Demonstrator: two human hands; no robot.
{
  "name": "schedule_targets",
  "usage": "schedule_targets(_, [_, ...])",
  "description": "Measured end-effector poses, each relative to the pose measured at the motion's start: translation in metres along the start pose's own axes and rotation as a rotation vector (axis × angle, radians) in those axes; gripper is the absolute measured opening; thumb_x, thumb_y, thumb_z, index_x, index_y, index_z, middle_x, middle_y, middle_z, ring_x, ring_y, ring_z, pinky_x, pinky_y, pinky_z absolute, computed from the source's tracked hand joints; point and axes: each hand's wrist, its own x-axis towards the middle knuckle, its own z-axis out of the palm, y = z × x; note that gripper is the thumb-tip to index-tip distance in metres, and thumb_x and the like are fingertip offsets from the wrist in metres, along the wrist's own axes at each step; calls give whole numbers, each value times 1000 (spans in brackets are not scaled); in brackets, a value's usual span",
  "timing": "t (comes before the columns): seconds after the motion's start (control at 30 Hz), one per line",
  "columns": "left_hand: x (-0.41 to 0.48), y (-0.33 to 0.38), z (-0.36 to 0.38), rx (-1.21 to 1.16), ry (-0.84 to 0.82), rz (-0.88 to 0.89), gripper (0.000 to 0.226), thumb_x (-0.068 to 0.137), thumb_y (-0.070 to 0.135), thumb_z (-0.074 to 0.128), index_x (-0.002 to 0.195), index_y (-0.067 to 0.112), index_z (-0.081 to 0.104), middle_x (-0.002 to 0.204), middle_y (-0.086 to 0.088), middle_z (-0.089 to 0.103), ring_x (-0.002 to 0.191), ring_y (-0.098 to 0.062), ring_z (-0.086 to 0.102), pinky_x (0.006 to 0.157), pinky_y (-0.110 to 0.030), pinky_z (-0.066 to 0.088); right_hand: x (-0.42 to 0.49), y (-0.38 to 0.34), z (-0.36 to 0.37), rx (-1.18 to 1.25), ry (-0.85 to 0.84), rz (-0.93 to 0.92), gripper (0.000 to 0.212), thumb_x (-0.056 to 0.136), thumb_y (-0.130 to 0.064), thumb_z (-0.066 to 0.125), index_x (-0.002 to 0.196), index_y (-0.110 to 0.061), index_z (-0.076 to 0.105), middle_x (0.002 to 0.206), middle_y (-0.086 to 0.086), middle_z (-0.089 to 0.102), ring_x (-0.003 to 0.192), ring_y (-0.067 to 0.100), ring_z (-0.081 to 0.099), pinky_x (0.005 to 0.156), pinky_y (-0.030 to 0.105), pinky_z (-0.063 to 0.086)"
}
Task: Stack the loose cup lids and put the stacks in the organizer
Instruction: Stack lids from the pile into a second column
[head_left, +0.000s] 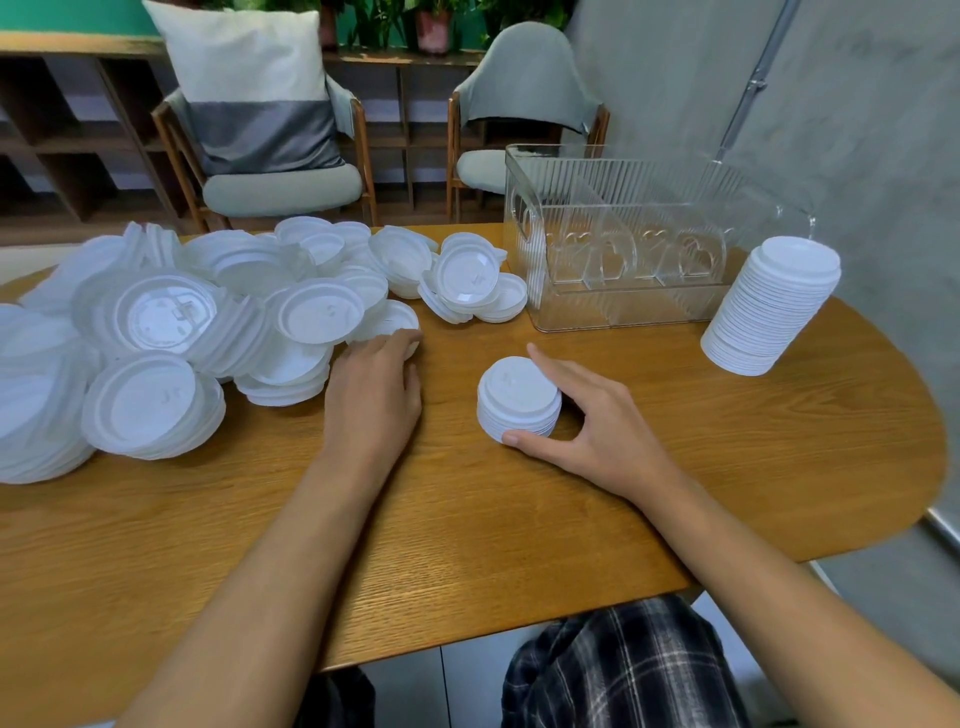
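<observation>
While my right hand (597, 426) cups the short stack (519, 400), thumb at its near foot and fingers curved round its far side, my left hand (376, 384) reaches into the near edge of the pile (171, 332). Its fingertips lie on one lid (387, 319) there, but I cannot tell whether they have pinched it.

To do this step well, I judge I should take that lid alone, by its rim. The lids beside it lean on one another and may slide if dragged. I should then turn it the same way up as the stack's top, carry it across to my right hand, set it down square and press until it nests. My right hand should keep its hold as a guide, so the stack neither tips nor skates on the table (467, 545).

Counted:
- **Stacks:** two, the short one in my right hand and a tall stack (774, 306) beyond and to the right of it.
- **Organizer:** one organizer (623, 244), beyond my right hand and just left of the tall stack. I see no lids in it.
- **Loose lids:** too overlapped to count, certainly dozens, spread left of and beyond my left hand.
- **Chairs:** two chairs (280, 192) stand past the table.
</observation>
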Motion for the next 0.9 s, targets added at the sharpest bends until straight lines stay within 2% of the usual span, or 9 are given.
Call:
schedule_targets(0.07, [1, 0, -3, 18, 26, -8, 39, 89, -4, 61, 124, 12, 71, 101, -13, 76, 93, -39, 70, 81, -49, 56, 0, 0, 0, -8, -3, 2, 101, 78, -61, 83, 162, -30, 37, 151, -21, 46, 141, -7, 37, 110, 1, 22])
schedule_targets(0.23, [-1, 3, -4, -43, 24, 11, 31, 94, 1, 64, 119, 17, 72, 103, -6, 77, 92, -30, 72, 75, -49, 58, 0, -1, 0, -6, 9, 9, 99, 79, -58, 84, 161, -28, 38, 149, -19, 49, 138, -9, 39, 109, -1, 23])
schedule_targets(0.47, [-2, 12, -9, -177, 71, 68, 25, 87, 12, 83, 110, 12, 73, 95, 0, 67, 86, -20, 64, 74, -43, 54, 1, 2, 2, -18, 38, 45, 100, 79, -62, 81, 161, -27, 38, 149, -15, 53, 140, -1, 43, 117, 23, 34])
schedule_targets(0.57, [-1, 19, -11, -324, 127, 105, 24, 91, 15, 80, 114, 14, 74, 98, 5, 66, 87, -10, 61, 78, -27, 54, 2, 4, 3, -28, 54, 49, 100, 79, -63, 81, 161, -25, 38, 151, -15, 51, 141, 0, 42, 118, 25, 34])
schedule_targets(0.67, [-2, 28, -13, -527, 143, 2, 30, 95, 19, 76, 125, 21, 74, 102, 7, 66, 95, -7, 64, 75, -14, 54, 2, 3, 2, -18, 56, 42, 100, 80, -62, 81, 161, -23, 39, 154, -16, 48, 142, -1, 41, 118, 24, 34])
schedule_targets(0.73, [-2, 29, -13, -616, 121, -94, 35, 96, 21, 75, 131, 23, 72, 109, 10, 71, 97, -5, 66, 83, -17, 55, 2, 3, 1, -13, 60, 36, 99, 80, -61, 81, 161, -22, 39, 152, -16, 49, 141, -1, 42, 118, 23, 35])
schedule_targets(0.8, [1, 29, -13, -749, 53, -197, 38, 97, 20, 74, 136, 23, 70, 112, 9, 73, 92, -4, 70, 90, -27, 59, 2, 3, 1, -11, 58, 32, 97, 82, -60, 81, 161, -23, 39, 151, -16, 50, 140, -1, 43, 117, 25, 37])
schedule_targets(0.87, [1, 31, -13, -931, -63, -281, 41, 99, 16, 71, 139, 23, 67, 101, -1, 67, 87, -14, 73, 84, -34, 64, 2, 3, 1, -13, 56, 21, 97, 82, -59, 81, 162, -28, 35, 150, -16, 51, 139, 0, 44, 116, 26, 39])
schedule_targets(0.9, [0, 33, -13, -981, -112, -299, 41, 100, 16, 71, 140, 25, 66, 97, -12, 62, 85, -23, 74, 81, -35, 65, 3, 3, 1, -11, 58, 14, 98, 82, -58, 82, 163, -32, 32, 151, -16, 50, 139, -1, 44, 115, 25, 38])
